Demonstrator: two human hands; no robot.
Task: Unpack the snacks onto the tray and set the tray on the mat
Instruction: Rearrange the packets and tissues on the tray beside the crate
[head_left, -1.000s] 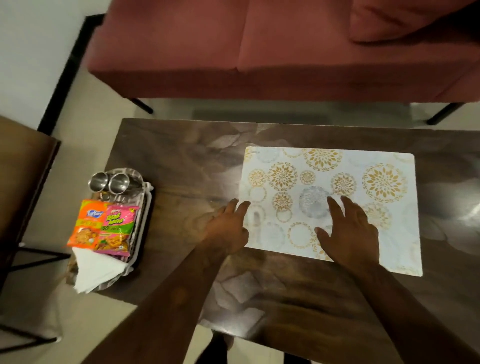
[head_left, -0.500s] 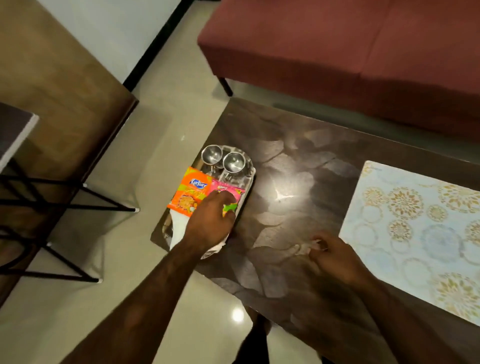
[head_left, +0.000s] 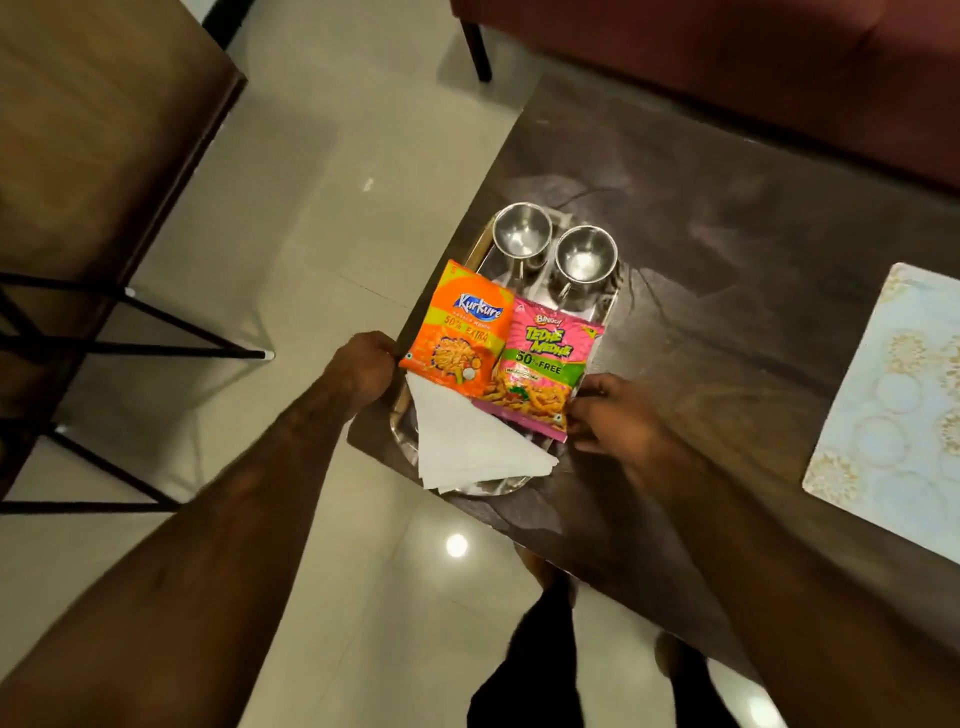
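Note:
A steel tray (head_left: 402, 439) sits at the left corner of the dark table (head_left: 727, 249). On it lie an orange Kurkure packet (head_left: 460, 327), a pink Bingo packet (head_left: 543, 364), folded white napkins (head_left: 467, 447) and two steel cups (head_left: 522, 231) (head_left: 584, 257). My left hand (head_left: 361, 366) grips the tray's left rim, fingers hidden beneath the orange packet. My right hand (head_left: 608, 413) is at the tray's right side, fingertips touching the pink packet's corner; its grip on the rim is hidden. The patterned mat (head_left: 893, 415) lies to the right.
A maroon sofa (head_left: 727, 62) stands beyond the table. A brown wooden stool with black metal legs (head_left: 93, 156) is at the left over pale floor tiles. My legs show below the table's near edge.
My view swung left from the mat to the tray. My left hand moved from on top of the packets to the tray's left rim; my right hand came over to the tray's right side.

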